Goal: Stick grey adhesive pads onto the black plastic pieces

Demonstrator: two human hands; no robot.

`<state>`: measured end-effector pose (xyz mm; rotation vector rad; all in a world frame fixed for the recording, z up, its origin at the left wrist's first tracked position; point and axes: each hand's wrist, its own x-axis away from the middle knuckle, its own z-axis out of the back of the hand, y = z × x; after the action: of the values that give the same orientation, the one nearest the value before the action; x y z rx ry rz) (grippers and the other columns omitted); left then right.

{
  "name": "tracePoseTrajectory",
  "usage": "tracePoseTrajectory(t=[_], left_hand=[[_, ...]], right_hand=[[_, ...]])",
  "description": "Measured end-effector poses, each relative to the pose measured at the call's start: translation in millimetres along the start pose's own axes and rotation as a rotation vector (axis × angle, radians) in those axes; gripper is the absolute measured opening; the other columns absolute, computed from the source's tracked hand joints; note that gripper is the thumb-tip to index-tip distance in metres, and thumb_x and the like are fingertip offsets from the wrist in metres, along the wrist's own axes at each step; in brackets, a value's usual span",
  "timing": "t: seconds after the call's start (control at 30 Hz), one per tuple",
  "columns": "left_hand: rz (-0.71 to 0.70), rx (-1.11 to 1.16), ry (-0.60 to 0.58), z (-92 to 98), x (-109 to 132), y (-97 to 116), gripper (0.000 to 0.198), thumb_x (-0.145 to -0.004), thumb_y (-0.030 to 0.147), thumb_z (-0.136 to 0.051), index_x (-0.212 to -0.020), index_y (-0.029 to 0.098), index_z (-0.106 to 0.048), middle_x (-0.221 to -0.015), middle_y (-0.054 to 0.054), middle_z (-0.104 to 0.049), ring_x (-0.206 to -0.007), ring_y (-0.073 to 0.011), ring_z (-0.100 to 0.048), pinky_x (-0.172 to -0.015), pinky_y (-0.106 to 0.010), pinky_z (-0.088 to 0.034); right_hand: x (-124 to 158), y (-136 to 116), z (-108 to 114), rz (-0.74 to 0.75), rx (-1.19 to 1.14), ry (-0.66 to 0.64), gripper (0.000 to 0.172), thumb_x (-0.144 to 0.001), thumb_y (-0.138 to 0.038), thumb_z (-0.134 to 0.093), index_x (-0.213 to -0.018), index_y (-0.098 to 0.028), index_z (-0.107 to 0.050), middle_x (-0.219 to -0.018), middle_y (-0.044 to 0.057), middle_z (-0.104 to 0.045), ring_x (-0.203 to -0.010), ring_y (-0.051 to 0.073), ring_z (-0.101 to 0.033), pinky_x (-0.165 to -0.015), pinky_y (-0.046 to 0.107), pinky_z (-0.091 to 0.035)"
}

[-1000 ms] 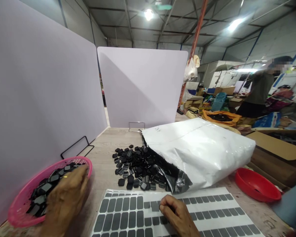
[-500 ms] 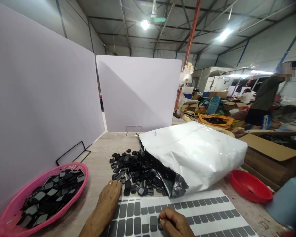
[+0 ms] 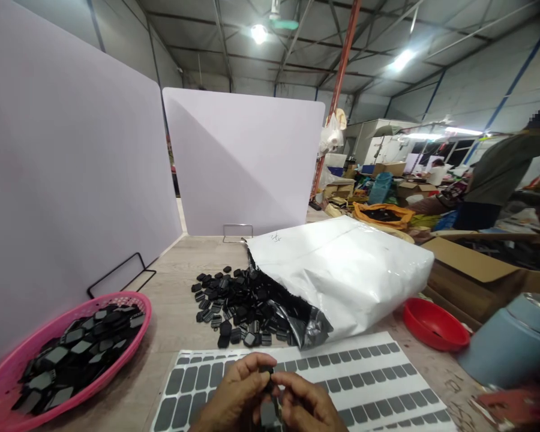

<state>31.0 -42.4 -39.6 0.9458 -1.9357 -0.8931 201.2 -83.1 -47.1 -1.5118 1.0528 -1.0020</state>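
So you had both hands together over the near part of the white sheet, right in front of you, with a small black piece up between them. Your left hand had that piece pinched between thumb and finger, as far as I could see. Your right hand came in close from the other side, fingers curled and the index fingertip at or just beside the piece (honestly couldn't tell whether it was gripping anything itself, your own fingers were in the way). The sheet under you carried rows of grey patches, bigger ones on the left, smaller ones running off to the right. Just beyond its far edge you had a loose pile of black pieces on the table, spread out at the torn, dark-lined mouth of a big white bag lying on its side. Off to your left sat a pink basket with plenty of pieces in it, lots showing a grey face. Over on the right you had a red bowl, a blue-grey container near it, and an open cardboard box behind those.
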Motion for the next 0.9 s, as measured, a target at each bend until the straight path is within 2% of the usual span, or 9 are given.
tracePoseTrajectory(t=[0.1, 0.2, 0.27, 0.33, 0.43, 0.63, 0.77, 0.9], left_hand=[[0.042, 0.048, -0.078, -9.8, 7, -6, 0.054, -0.052, 0.037, -0.085, -0.095, 0.015, -0.061, -0.073, -0.006, -0.071, -0.052, -0.0101, -0.056, -0.04, -0.017, -0.03], [0.049, -0.002, -0.132, -10.0, 9, -9, 0.054, -0.053, 0.026, -0.086, -0.099, 0.016, -0.061, -0.081, -0.004, -0.072, -0.046, -0.0051, -0.051, -0.041, -0.016, -0.032], [0.048, -0.054, -0.156, -9.2, 9, -11, 0.051, -0.054, 0.024, -0.085, -0.098, 0.017, -0.06, -0.08, -0.003, -0.072, -0.042, -0.0032, -0.047, -0.04, -0.015, -0.031], [0.054, -0.073, -0.169, -9.4, 8, -14, 0.049, -0.055, 0.024, -0.085, -0.097, 0.017, -0.059, -0.076, 0.0, -0.07, -0.041, -0.0028, -0.046, -0.039, -0.015, -0.031], [0.064, -0.05, -0.179, -13.0, 8, -17, 0.047, -0.057, 0.024, -0.084, -0.096, 0.017, -0.058, -0.072, 0.001, -0.069, -0.043, -0.0042, -0.05, -0.042, -0.016, -0.036], [0.052, -0.018, -0.184, -26.6, 12, -14, 0.045, -0.054, 0.02, -0.082, -0.093, 0.015, -0.059, -0.068, 0.0, -0.068, -0.046, -0.0095, -0.058, -0.04, -0.017, -0.039], [0.075, 0.015, -0.166, -32.3, 15, -12, 0.042, -0.056, 0.013, -0.078, -0.093, 0.015, -0.06, -0.075, -0.002, -0.07, -0.047, -0.0086, -0.058, -0.041, -0.017, -0.039], [0.084, 0.022, -0.154, -32.6, 16, -12, 0.039, -0.058, 0.01, -0.073, -0.094, 0.015, -0.06, -0.067, 0.0, -0.068, -0.048, -0.0089, -0.058, -0.044, -0.017, -0.041]], right_hand=[[10, -8, 7, -0.07, -0.002, 0.015, 0.039, -0.069, -0.037, -0.069, -0.106, -0.025, -0.071, -0.072, -0.002, -0.055, -0.057, 0.01, -0.04, -0.059, 0.024, -0.032], [18, -8, 15, -0.118, 0.018, -0.06, 0.037, -0.07, -0.029, -0.067, -0.107, -0.024, -0.071, -0.067, -0.004, -0.052, -0.057, 0.009, -0.039, -0.058, 0.023, -0.031], [24, -4, 19, -0.105, 0.043, -0.092, 0.037, -0.071, -0.028, -0.065, -0.108, -0.025, -0.07, -0.068, -0.004, -0.053, -0.058, 0.009, -0.042, -0.059, 0.023, -0.033], [30, 1, 20, -0.072, 0.07, -0.066, 0.039, -0.072, -0.028, -0.064, -0.111, -0.027, -0.069, -0.071, -0.003, -0.057, -0.059, 0.01, -0.046, -0.06, 0.023, -0.036], [37, 4, 19, 0.04, 0.212, 0.057, 0.038, -0.074, -0.026, -0.062, -0.111, -0.03, -0.069, -0.079, -0.001, -0.063, -0.067, 0.014, -0.056, -0.065, 0.025, -0.043], [39, -5, 14, 0.494, 0.643, 0.363, 0.025, -0.089, -0.021, -0.049, -0.109, -0.026, -0.064, -0.086, 0.003, -0.065, -0.077, 0.017, -0.063, -0.071, 0.024, -0.049], [36, -3, 14, 0.637, 0.88, 0.341, 0.028, -0.09, -0.013, -0.045, -0.112, -0.024, -0.058, -0.086, 0.003, -0.065, -0.077, 0.016, -0.064, -0.068, 0.023, -0.049], [35, 2, 14, 0.644, 0.977, 0.323, 0.026, -0.091, -0.011, -0.041, -0.108, -0.021, -0.057, -0.082, 0.004, -0.062, -0.072, 0.016, -0.062, -0.062, 0.024, -0.048]])
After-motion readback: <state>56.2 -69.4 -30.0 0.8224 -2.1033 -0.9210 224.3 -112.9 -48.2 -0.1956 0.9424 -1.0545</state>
